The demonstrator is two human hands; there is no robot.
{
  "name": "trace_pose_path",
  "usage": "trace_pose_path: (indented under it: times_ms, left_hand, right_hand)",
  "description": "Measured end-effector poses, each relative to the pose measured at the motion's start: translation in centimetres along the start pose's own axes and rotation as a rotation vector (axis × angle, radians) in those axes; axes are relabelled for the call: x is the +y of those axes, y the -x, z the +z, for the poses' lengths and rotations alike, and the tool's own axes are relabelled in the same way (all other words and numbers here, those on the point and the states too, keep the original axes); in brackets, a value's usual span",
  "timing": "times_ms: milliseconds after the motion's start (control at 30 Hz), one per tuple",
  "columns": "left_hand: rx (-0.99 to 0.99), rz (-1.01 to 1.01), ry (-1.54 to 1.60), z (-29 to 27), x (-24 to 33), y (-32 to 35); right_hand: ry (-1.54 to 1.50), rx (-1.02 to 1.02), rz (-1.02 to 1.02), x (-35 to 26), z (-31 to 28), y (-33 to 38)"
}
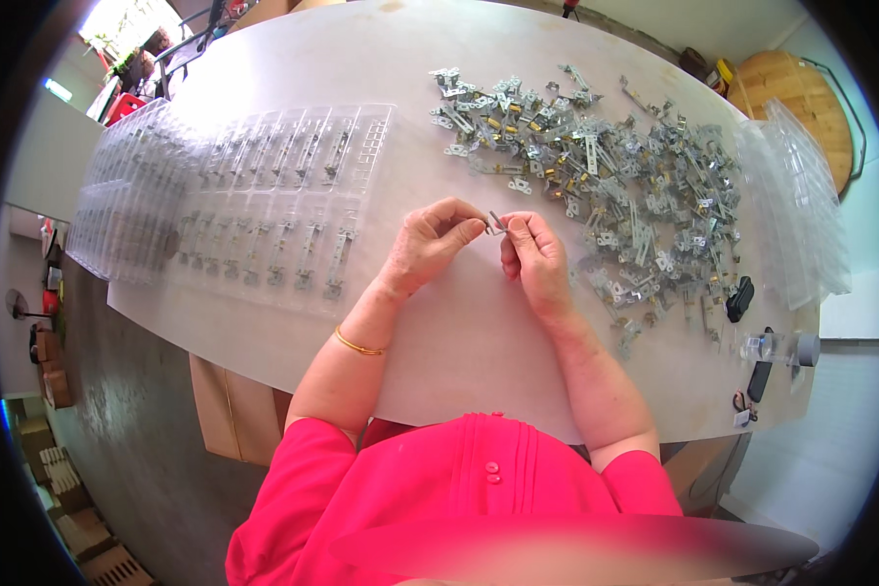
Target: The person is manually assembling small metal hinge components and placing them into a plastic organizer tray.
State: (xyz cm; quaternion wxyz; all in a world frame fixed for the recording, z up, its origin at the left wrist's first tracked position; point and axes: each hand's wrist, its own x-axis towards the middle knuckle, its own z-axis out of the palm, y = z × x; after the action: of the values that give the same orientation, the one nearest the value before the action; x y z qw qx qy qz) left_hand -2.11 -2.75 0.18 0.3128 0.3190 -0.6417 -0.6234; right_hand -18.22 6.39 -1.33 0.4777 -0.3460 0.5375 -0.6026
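Near the middle of the table, my left hand [439, 239] and my right hand [539, 259] meet, their fingertips closed on one small metal part [496, 224]. It is grey and bent; its exact kind is too small to make out. Right and beyond my hands spreads a large loose heap of small metal parts [591, 156], silvery with some brass-coloured pieces. To the left, a clear plastic tray [361, 200] carries rows of similar metal parts lying in its slots. A gold-coloured bangle [359, 347] circles my left wrist.
A stack of clear filled trays [122, 195] stands at the table's left end. Clear trays [791, 205] lean at the right. A black object [740, 299], a clear bottle [776, 348] and a dark phone-like object [759, 381] lie near the right edge. Below the table is a cardboard box [230, 410].
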Motion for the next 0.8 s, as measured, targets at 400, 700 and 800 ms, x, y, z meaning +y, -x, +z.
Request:
trace_pose_path:
  times_ms: [400,700,800]
  left_hand:
    - [-0.245,-0.034,-0.002,-0.8,0.3,0.2]
    - [-0.089,-0.143,0.200,-0.7,0.0,-0.1]
    - [-0.064,-0.189,0.230,-0.7,0.2,-0.2]
  right_hand:
    - [-0.143,-0.075,0.016,0.8,-0.6,-0.3]
    - [-0.079,0.066,-0.393,0.6,0.9,0.4]
    - [0.111,0.014,-0.477,0.9,0.5,0.4]
